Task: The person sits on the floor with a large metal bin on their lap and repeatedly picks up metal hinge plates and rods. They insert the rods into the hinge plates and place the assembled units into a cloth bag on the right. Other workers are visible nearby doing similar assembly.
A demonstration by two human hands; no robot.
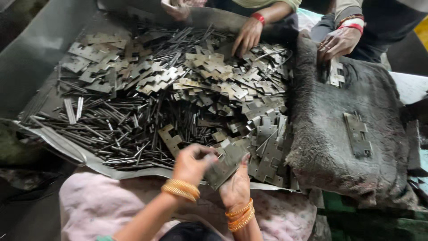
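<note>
Both my hands are at the near edge of a big heap of flat metal hinge plates (pixel 223 89) and thin dark metal pins (pixel 120 129). My left hand (pixel 192 163) and my right hand (pixel 235 187) together hold one grey notched hinge plate (pixel 227 163) between them, tilted. Gold bangles sit on both my wrists. The plate is blurred, so finer detail of the grip is hard to tell.
The heap lies on a grey metal sheet (pixel 40 58). To the right is a dark furry mat (pixel 330 134) with an assembled hinge (pixel 358 134) on it. Other people's hands (pixel 247 36) (pixel 336 42) work at the far edge. Pink cloth (pixel 102 196) covers my lap.
</note>
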